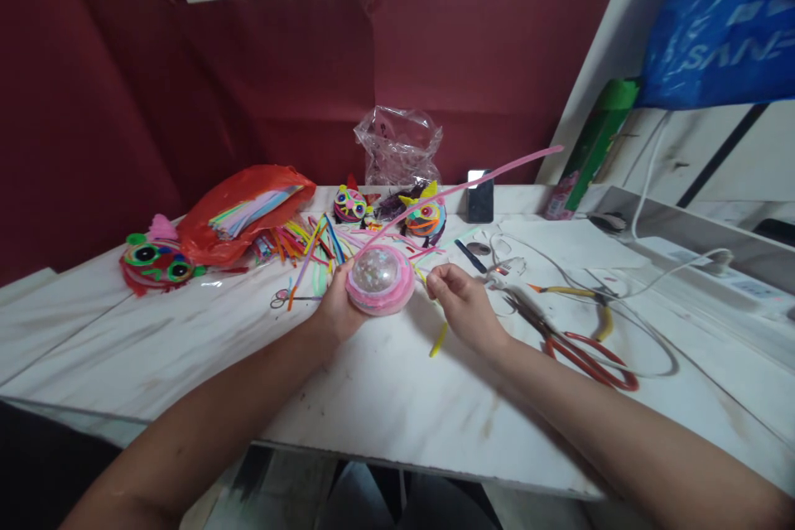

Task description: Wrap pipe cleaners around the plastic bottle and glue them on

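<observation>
My left hand (341, 302) is closed around the side of a round pink fuzzy piece with a clear, glitter-speckled dome (376, 271) on it. A long pink pipe cleaner (490, 175) slants from this piece up to the right, its far end free in the air. Just right of the piece, my right hand (458, 298) is closed in a pinch, apart from it; what the fingertips hold, if anything, cannot be made out. A yellow pipe cleaner (439, 339) shows below that hand, partly hidden by the fingers.
Large red-handled scissors (590, 358), yellow-handled pliers (604, 320) and a white cable lie at right. Pipe cleaners (304, 244), small scissors (282, 298) and a red bag (248, 190) are at left. Decorated animal faces (158, 261) and a phone (480, 199) stand farther back.
</observation>
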### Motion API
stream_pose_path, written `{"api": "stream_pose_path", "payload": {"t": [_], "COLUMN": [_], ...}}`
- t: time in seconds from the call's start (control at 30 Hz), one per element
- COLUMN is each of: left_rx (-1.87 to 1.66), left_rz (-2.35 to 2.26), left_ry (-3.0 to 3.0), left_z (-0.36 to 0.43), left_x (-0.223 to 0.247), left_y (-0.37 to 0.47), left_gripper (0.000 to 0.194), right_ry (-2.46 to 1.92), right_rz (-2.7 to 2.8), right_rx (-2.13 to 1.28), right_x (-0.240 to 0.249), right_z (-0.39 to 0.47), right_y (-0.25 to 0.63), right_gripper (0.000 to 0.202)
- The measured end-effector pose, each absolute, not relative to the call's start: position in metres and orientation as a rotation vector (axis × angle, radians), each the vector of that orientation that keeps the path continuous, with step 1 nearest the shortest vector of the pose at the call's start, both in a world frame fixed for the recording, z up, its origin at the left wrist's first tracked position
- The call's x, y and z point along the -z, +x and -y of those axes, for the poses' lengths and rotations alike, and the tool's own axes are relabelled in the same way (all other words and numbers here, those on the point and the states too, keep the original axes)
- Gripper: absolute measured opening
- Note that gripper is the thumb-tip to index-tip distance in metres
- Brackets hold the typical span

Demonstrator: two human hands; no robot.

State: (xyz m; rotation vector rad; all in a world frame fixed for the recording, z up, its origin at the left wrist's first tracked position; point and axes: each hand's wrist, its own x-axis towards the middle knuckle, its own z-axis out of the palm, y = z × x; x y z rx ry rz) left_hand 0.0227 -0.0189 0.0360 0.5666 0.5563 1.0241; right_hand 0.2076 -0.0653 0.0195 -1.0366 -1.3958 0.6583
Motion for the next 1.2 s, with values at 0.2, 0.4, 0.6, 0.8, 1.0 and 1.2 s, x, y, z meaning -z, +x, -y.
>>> {"api": "stream_pose_path", "payload": {"t": [0.2, 0.4, 0.6, 0.8, 1.0, 1.2], "left_rx": [-1.056, -1.157, -1.116, -1.184, -1.151, -1.137], "left_rz": [-0.589, -0.61, -0.557, -0.578, -0.511, -0.538], "left_ry": [0.589, 0.679, 0.7, 0.711, 0.845, 0.86], "left_z": [0.016, 0.013, 0.011, 0.01, 0.02, 0.022], "left_x": [-0.028, -0.016, -0.017, -0.015, -0.015, -0.019], "left_y": [0.029, 0.036, 0.033, 0.03, 0.031, 0.033], "left_gripper": [0.032, 0.032, 0.029, 0.023, 0.022, 0.026], "right_ry": [-1.027, -1.017, -1.025, -1.127, -0.977, -0.922], "right_rz": [1.443, 1.371, 1.326, 1.436, 1.359, 1.331], "right_rx": [-0.63, -0.725, -0.761, -0.639, -0.798, -1.003], "right_x": [-0.021, -0.018, -0.027, -0.032, -0.024, -0.021], "right_z": [0.072, 0.068, 0.068, 0.074, 0.069, 0.062], "right_y": [0.198, 0.195, 0.208, 0.212, 0.204, 0.205], "right_gripper": [0.033, 0.039, 0.043, 0.052, 0.047, 0.048]}}
